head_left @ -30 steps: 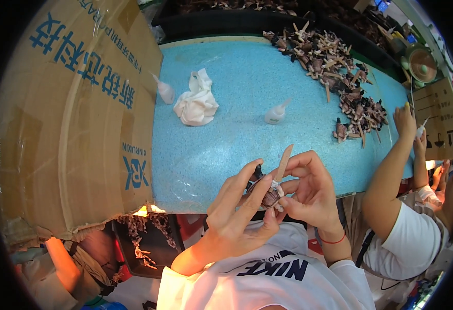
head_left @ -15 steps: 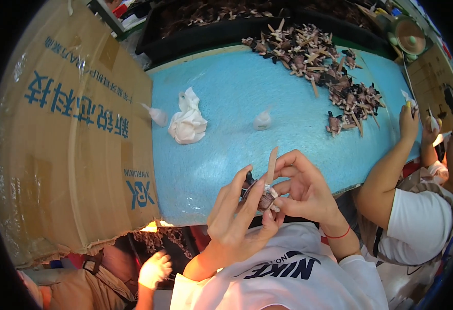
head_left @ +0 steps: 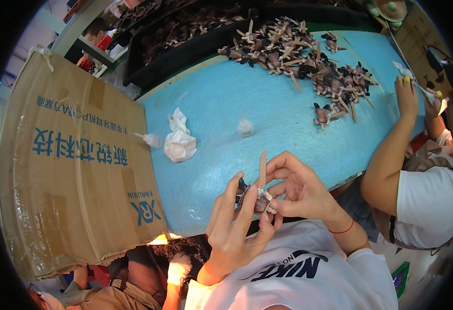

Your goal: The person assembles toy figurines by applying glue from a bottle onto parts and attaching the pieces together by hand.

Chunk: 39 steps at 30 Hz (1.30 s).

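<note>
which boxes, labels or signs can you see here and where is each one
Cardboard box: left of the blue table, large, brown, taped flaps, blue print and a blue logo on its face.
Cardboard panel: far right edge beside the co-worker's arm, brown, dark print too small to make out.
White shirt: bottom centre, on the person, dark printed lettering across the chest.
No screens in view.

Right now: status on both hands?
Left hand and right hand both pinch small doll figure, tan leg up. Above blue table edge. Nothing blocking.
</note>
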Each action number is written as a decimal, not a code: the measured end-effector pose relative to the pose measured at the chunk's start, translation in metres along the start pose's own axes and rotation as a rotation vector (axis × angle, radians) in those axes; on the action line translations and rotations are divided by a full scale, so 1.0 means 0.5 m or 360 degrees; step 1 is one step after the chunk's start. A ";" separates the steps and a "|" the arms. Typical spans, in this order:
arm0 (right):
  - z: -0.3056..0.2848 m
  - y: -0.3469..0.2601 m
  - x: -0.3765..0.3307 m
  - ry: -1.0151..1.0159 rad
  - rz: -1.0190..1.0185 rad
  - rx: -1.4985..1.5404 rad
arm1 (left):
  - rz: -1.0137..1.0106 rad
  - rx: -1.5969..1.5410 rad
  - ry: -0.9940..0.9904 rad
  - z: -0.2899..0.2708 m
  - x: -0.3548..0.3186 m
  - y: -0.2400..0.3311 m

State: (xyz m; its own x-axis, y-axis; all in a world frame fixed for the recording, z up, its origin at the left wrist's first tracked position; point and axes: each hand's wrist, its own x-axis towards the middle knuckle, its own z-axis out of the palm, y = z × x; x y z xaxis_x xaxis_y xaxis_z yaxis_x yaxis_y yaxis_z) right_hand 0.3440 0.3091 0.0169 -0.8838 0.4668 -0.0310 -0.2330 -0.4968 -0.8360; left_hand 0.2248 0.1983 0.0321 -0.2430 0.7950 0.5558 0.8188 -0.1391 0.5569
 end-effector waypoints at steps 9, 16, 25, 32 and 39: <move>-0.012 0.002 -0.014 -0.0058 -0.0152 0.0037 | 0.0128 0.0108 -0.0090 -0.005 0.014 0.018; -0.009 -0.009 -0.020 0.0031 -0.0057 -0.0008 | 0.0084 -0.0040 -0.0238 -0.006 0.011 0.008; -0.008 -0.012 -0.016 0.0064 -0.0028 -0.0034 | 0.0012 -0.0133 -0.0248 -0.006 0.009 0.000; 0.002 -0.014 -0.016 0.0074 -0.0035 -0.0103 | -0.0281 -0.0445 -0.0102 0.007 -0.010 -0.004; -0.011 -0.008 -0.030 0.0207 0.0000 -0.0082 | -0.0872 -0.1876 -0.0071 0.033 -0.020 -0.042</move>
State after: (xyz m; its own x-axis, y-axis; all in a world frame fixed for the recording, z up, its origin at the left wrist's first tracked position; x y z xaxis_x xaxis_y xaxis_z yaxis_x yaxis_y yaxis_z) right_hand 0.3605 0.3079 0.0181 -0.8230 0.5594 -0.0990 -0.2088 -0.4599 -0.8631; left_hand 0.2186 0.2031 0.0050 -0.3624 0.9289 0.0766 -0.3335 -0.2060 0.9200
